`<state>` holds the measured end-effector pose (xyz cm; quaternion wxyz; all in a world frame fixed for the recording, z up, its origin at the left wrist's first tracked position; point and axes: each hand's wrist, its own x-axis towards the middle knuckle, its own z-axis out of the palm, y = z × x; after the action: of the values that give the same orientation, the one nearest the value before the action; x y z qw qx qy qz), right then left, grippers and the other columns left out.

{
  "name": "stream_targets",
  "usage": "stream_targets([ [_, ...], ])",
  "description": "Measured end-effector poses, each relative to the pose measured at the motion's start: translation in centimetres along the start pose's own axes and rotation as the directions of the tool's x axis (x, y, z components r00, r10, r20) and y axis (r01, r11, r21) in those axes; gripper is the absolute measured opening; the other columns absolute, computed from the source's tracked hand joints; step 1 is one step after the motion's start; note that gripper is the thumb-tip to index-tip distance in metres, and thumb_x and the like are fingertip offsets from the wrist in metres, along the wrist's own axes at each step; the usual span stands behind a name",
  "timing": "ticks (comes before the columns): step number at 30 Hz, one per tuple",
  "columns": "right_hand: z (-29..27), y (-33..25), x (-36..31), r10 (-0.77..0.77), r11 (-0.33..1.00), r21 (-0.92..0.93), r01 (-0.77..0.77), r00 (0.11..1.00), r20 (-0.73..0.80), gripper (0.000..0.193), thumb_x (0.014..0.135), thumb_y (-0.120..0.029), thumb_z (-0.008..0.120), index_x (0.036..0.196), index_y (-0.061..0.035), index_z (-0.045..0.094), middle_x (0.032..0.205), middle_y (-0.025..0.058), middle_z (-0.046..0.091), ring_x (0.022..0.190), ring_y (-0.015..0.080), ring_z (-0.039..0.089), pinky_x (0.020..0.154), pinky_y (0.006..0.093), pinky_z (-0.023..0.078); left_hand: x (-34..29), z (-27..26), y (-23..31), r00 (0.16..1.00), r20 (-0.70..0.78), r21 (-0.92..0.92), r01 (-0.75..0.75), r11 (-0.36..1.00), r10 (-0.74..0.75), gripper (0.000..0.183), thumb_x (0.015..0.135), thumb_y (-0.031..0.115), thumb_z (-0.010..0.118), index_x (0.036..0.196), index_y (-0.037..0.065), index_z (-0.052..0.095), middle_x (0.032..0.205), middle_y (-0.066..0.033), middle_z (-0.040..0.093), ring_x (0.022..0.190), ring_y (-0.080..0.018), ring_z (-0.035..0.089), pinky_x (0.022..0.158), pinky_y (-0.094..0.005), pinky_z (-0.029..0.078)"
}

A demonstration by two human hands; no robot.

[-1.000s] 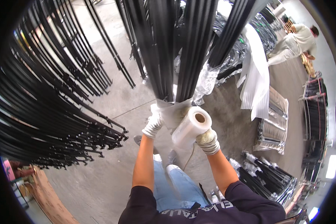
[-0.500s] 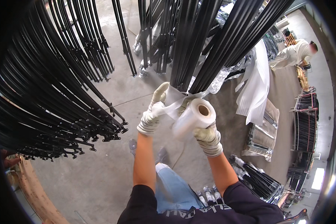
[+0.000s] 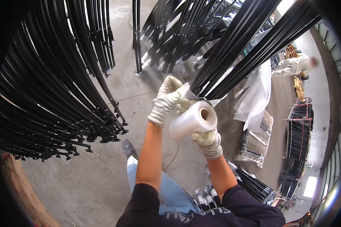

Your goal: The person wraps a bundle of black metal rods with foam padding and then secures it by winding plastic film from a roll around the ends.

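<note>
A roll of clear plastic film (image 3: 188,123) with a cardboard core is in my right hand (image 3: 208,143), its gloved fingers closed around the near side. My left hand (image 3: 166,99), also in a pale knit glove, pinches the film's loose edge (image 3: 187,90) beside the lower end of a bundle of long black metal tubes (image 3: 227,56). The film lies against that tube end, between my left hand and the roll. More gloved fingers (image 3: 183,106) show behind the roll; whose they are I cannot tell.
Rows of black tubes (image 3: 53,87) stand at the left. White foam sheeting (image 3: 255,98) drapes at the right, above a wrapped pack (image 3: 254,142). Film-wrapped tubes (image 3: 254,181) lie near my right elbow. A person (image 3: 295,66) bends at the far right.
My left hand has moved right, bringing the film edge against the tube end. The roll has shifted slightly left with my right hand. The tube bundle leans more to the right in view.
</note>
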<state>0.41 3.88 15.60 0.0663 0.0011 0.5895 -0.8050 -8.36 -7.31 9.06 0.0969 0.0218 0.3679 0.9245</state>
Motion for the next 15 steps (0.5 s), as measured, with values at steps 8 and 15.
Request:
stream_targets([
  [8, -0.8, -1.0, -0.5, 0.004, 0.999, 0.042, -0.004, 1.0, 0.011, 0.078, 0.049, -0.015, 0.081, 0.117, -0.0051, 0.044, 0.108, 0.0043, 0.053, 0.1, 0.0151, 0.049, 0.087, 0.0314, 0.04, 1.6, 0.3, -1.4, 0.964, 0.259, 0.107, 0.033, 0.994, -0.06, 0.045, 0.057, -0.004, 0.075, 0.092, 0.008, 0.051, 0.084, 0.0015, 0.049, 0.077, -0.0085, 0.049, 0.067, -0.0236, 0.044],
  [15, -0.2, -2.7, -1.1, 0.014, 0.998, 0.068, -0.015, 1.0, 0.018, 0.074, 0.053, -0.014, 0.079, 0.118, -0.0064, 0.045, 0.111, 0.0074, 0.054, 0.103, 0.018, 0.05, 0.088, 0.0334, 0.04, -2.6, 2.2, 1.6, 0.984, 0.17, 0.219, 0.021, 0.975, -0.059, 0.029, 0.088, 0.026, 0.05, 0.104, 0.003, 0.055, 0.094, -0.0056, 0.058, 0.086, -0.0096, 0.053, 0.075, -0.0232, 0.044],
])
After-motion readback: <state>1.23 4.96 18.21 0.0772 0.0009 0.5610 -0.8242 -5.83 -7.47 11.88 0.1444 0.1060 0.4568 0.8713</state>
